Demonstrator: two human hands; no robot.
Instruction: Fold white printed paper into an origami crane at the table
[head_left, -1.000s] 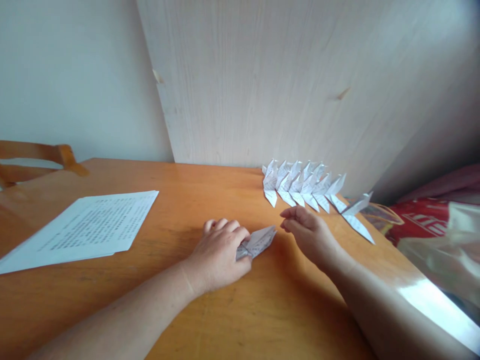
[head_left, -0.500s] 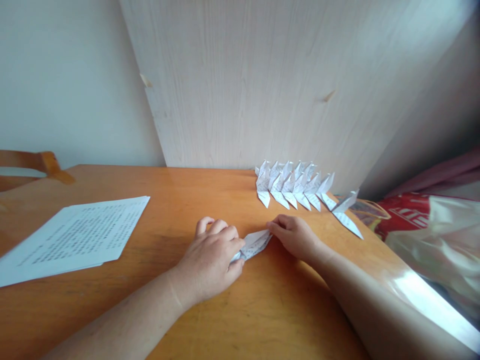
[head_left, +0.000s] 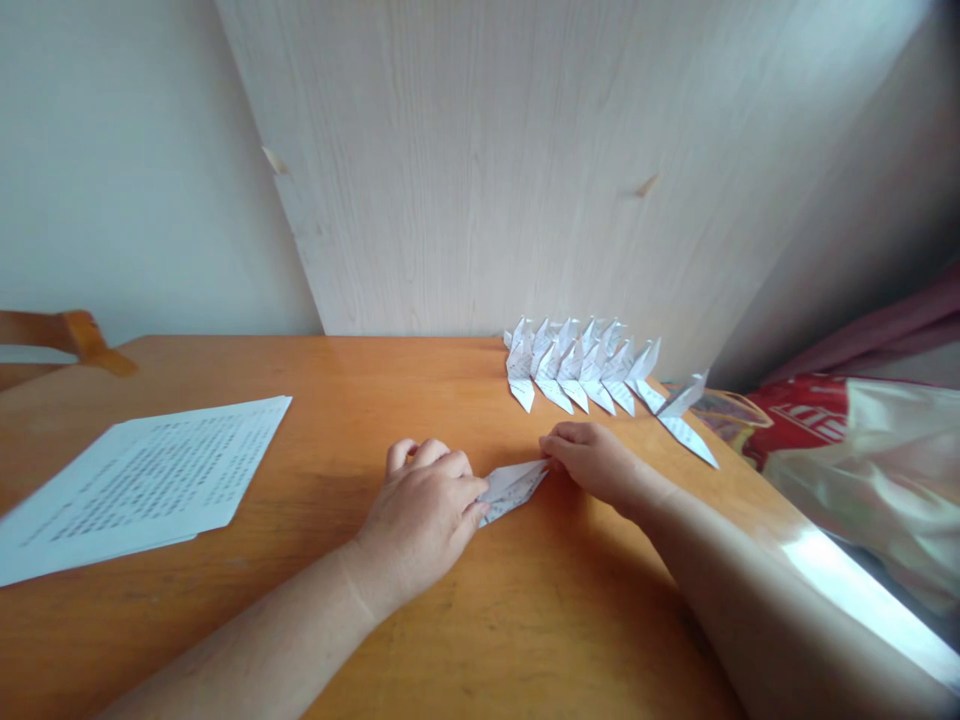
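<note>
A folded piece of printed paper (head_left: 515,488) lies low over the table between my two hands. My left hand (head_left: 424,515) is closed on its left end, thumb and fingers pinching it; that end is hidden under the fingers. At the pointed right end, my right hand (head_left: 589,462) pinches the tip between thumb and curled fingers. Beyond my hands stand several folded paper pieces (head_left: 574,370) in two close rows, their points up. One more folded piece (head_left: 686,425) sits apart at the right, near the table edge.
A stack of printed sheets (head_left: 165,475) lies on the left of the wooden table (head_left: 390,385). A pale wood panel (head_left: 465,170) rises behind the table. Part of a wooden chair (head_left: 82,340) shows at far left. Red and white bags (head_left: 825,420) are beyond the right edge.
My left thumb has come in closer to the fingers on the paper's left end. The right hand stays at the tip. The whole view has shifted slightly.
</note>
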